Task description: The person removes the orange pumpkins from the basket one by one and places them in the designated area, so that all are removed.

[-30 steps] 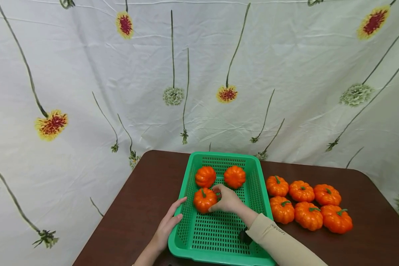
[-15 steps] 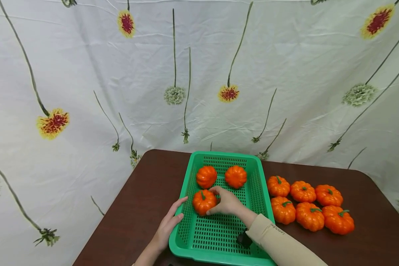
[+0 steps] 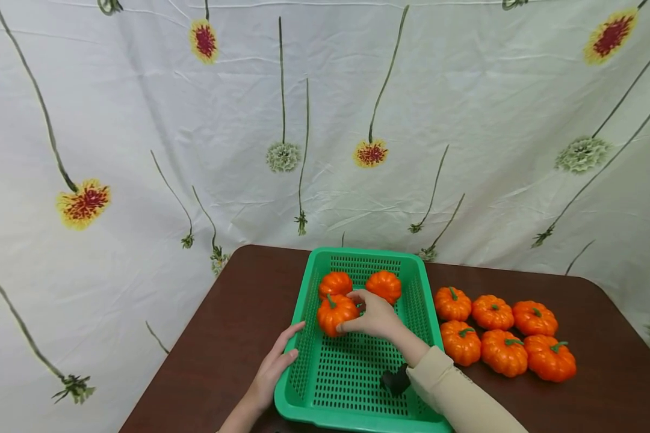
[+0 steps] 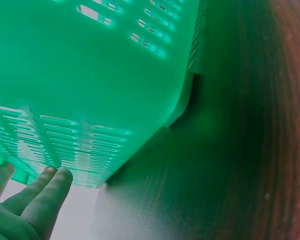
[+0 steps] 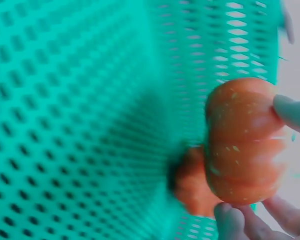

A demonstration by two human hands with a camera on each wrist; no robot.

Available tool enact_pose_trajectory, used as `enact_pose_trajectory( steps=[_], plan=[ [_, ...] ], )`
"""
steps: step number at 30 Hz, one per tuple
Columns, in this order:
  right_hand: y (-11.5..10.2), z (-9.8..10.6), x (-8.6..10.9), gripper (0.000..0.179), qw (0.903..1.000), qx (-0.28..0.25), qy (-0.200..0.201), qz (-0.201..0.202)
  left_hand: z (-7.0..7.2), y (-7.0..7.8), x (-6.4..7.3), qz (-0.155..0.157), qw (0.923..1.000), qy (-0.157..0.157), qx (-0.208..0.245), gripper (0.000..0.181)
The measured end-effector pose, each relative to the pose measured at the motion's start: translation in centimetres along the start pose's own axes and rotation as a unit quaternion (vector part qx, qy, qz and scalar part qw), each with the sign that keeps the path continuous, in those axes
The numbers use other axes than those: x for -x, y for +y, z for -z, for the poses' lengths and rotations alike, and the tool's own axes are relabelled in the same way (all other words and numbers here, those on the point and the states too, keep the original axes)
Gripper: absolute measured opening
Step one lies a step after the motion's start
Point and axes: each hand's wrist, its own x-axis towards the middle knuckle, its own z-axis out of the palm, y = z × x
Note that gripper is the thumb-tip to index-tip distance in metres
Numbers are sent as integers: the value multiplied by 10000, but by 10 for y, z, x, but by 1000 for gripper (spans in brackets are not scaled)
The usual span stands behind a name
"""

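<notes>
In the head view my right hand [image 3: 378, 316] grips a small orange pumpkin [image 3: 336, 316] with a green stem, thumb and fingers around its right side. The right wrist view shows the held pumpkin [image 5: 245, 140] raised off the basket floor, its grooved side toward the camera. A green slotted plastic basket [image 3: 357, 418] surrounds it. Behind it, inside the basket, sit a left pumpkin [image 3: 334, 282], partly covered, and a right pumpkin [image 3: 386, 285]. My left hand [image 3: 271, 370] lies along the basket's left side, fingers extended; the left wrist view has its fingers [image 4: 50, 200] against the slotted outer wall.
Several more orange pumpkins [image 3: 504, 352] stand in two rows on the dark brown table [image 3: 211, 343], right of the basket. A dark object [image 3: 395, 380] shows beneath the right sleeve. A flower-printed white cloth [image 3: 238, 120] hangs behind the table.
The right hand has lifted the pumpkin from the basket floor and moved it slightly toward the back, so it overlaps the left pumpkin. The left hand has stayed put.
</notes>
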Motion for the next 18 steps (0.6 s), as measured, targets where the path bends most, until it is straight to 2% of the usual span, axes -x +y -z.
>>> enact_pose_trajectory(
  steps=[8,18],
  plan=[
    [-7,24,1,64,9959,-789,329,-296,0,-1,2,-74,9999,-18,-85,44],
    [-18,58,19,67,9932,-1077,431,-62,0,-1,1,-93,9999,-28,-80,44]
  ],
)
